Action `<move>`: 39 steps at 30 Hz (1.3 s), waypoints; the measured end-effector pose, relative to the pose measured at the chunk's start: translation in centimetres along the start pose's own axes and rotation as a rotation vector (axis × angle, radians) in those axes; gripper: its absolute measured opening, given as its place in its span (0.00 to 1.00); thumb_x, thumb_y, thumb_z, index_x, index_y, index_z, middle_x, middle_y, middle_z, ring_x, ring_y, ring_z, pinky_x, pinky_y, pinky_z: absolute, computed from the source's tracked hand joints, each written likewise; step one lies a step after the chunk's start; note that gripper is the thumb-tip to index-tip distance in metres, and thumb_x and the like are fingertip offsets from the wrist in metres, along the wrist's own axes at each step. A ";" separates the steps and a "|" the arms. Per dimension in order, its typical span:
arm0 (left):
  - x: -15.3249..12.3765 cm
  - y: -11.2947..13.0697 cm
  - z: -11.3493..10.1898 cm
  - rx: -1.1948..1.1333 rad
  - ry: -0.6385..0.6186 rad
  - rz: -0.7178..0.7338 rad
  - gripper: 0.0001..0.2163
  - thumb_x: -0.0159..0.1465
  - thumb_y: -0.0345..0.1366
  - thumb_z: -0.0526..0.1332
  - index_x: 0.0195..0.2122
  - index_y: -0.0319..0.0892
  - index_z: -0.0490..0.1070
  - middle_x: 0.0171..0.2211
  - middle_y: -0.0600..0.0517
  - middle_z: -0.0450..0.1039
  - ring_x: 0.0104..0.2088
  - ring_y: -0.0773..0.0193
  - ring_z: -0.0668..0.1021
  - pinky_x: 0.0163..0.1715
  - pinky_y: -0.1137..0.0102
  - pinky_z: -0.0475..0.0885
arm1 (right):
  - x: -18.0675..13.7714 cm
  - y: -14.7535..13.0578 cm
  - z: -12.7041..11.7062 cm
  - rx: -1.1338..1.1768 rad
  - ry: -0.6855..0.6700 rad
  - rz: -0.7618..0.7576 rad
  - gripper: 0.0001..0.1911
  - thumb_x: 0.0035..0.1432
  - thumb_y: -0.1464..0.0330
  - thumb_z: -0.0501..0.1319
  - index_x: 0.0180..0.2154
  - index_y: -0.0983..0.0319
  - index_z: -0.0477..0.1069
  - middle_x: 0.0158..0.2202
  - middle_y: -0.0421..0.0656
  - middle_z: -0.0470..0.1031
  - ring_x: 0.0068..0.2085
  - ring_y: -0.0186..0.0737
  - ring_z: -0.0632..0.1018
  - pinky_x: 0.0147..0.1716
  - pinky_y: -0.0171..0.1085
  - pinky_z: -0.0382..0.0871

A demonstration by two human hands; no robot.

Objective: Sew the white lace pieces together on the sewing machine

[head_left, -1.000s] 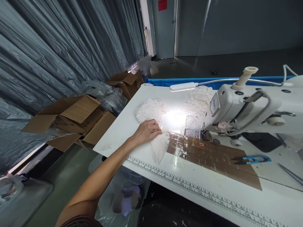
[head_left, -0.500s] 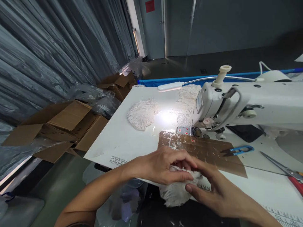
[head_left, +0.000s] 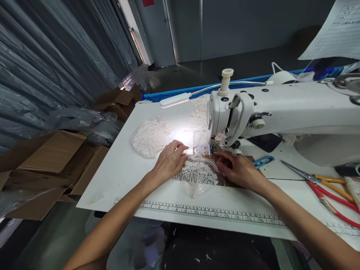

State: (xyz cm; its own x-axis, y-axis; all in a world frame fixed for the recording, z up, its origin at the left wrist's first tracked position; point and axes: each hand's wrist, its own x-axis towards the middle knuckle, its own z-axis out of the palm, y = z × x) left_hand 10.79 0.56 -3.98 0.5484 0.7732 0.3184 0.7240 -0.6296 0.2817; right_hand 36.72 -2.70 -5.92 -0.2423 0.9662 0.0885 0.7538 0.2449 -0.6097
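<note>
A white lace piece (head_left: 198, 173) lies spread in front of the sewing machine (head_left: 253, 112), over a brown board (head_left: 229, 182). Its scalloped upper edge runs between my two hands, close to the needle area. My left hand (head_left: 170, 159) pinches the lace's left end, fingers bent down onto it. At the right end my right hand (head_left: 236, 167) grips the same edge with thumb and fingers, just below the presser foot (head_left: 213, 148). The fingertips of both hands partly cover the lace edge.
Lace pieces (head_left: 149, 137) lie left of the machine, more lace (head_left: 201, 108) behind. A lamp (head_left: 176, 100) lights the spot. Blue thread snips (head_left: 263, 161) and scissors (head_left: 320, 180) lie right. A printed ruler (head_left: 197, 213) runs along the front edge; cardboard boxes (head_left: 53, 153) stand left.
Both hands have moved forward from the table's front edge to the needle area. The bunched lace between them is now laid out flat. The view has shifted rightward.
</note>
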 end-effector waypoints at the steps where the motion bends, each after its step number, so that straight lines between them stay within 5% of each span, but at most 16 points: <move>1: 0.4 -0.2 0.2 0.015 0.001 0.064 0.10 0.69 0.34 0.54 0.49 0.38 0.68 0.44 0.45 0.69 0.38 0.62 0.75 0.30 0.68 0.74 | 0.0 0.2 0.1 -0.047 0.034 0.024 0.19 0.62 0.59 0.53 0.50 0.59 0.72 0.23 0.41 0.72 0.25 0.41 0.74 0.24 0.38 0.65; 5: 2.7 -0.2 1.2 -0.159 -0.075 0.319 0.08 0.69 0.33 0.55 0.44 0.40 0.72 0.43 0.47 0.73 0.39 0.64 0.76 0.35 0.68 0.75 | -0.3 1.0 0.3 -0.015 0.079 0.118 0.20 0.61 0.57 0.53 0.48 0.59 0.74 0.21 0.40 0.71 0.22 0.40 0.71 0.22 0.37 0.61; 12: 6.0 0.2 3.9 -0.378 -0.314 0.529 0.06 0.64 0.35 0.64 0.41 0.46 0.77 0.45 0.49 0.74 0.45 0.63 0.76 0.43 0.68 0.74 | -0.3 2.0 0.4 0.069 0.137 0.054 0.13 0.61 0.62 0.54 0.41 0.57 0.75 0.37 0.43 0.78 0.35 0.42 0.78 0.32 0.38 0.68; 19: 5.2 0.2 4.7 -0.251 -0.181 0.580 0.08 0.69 0.36 0.56 0.37 0.41 0.74 0.40 0.48 0.75 0.40 0.64 0.76 0.42 0.67 0.71 | -0.6 1.2 0.5 0.120 0.114 -0.076 0.15 0.63 0.63 0.55 0.46 0.60 0.75 0.41 0.47 0.76 0.39 0.44 0.77 0.39 0.41 0.71; 24: 4.4 1.1 2.9 -0.133 -0.205 0.535 0.11 0.72 0.37 0.51 0.40 0.40 0.70 0.33 0.51 0.76 0.32 0.67 0.75 0.41 0.65 0.67 | -0.9 -0.4 0.6 0.250 -0.045 -0.218 0.14 0.61 0.60 0.58 0.43 0.60 0.76 0.46 0.48 0.75 0.48 0.46 0.75 0.49 0.45 0.68; 29: 4.0 0.8 0.9 -0.365 -0.303 0.401 0.13 0.66 0.40 0.60 0.49 0.41 0.70 0.36 0.51 0.77 0.32 0.68 0.75 0.39 0.68 0.68 | -0.8 -0.8 0.6 0.460 -0.108 -0.213 0.09 0.63 0.63 0.58 0.38 0.58 0.75 0.43 0.43 0.77 0.47 0.41 0.75 0.49 0.43 0.68; 35: 3.6 0.1 0.4 -0.731 -0.458 0.008 0.10 0.66 0.41 0.60 0.37 0.40 0.75 0.31 0.51 0.73 0.29 0.70 0.73 0.29 0.74 0.68 | -1.1 -1.0 0.5 0.490 -0.203 -0.097 0.11 0.63 0.60 0.57 0.36 0.59 0.73 0.36 0.42 0.75 0.36 0.38 0.74 0.36 0.39 0.67; 39: 3.8 0.2 0.2 -0.820 -0.508 -0.098 0.13 0.66 0.44 0.58 0.37 0.39 0.74 0.31 0.52 0.70 0.25 0.73 0.69 0.23 0.76 0.64 | -1.2 -1.1 0.8 0.543 -0.268 0.013 0.13 0.63 0.58 0.57 0.35 0.60 0.70 0.25 0.38 0.67 0.26 0.33 0.66 0.26 0.35 0.59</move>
State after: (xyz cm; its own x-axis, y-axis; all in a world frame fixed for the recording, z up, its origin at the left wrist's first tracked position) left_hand 13.06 3.40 -2.89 0.7556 0.6448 -0.1150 0.3652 -0.2690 0.8912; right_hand 35.74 -4.15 -5.99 -0.4336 0.8976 -0.0798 0.3555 0.0890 -0.9304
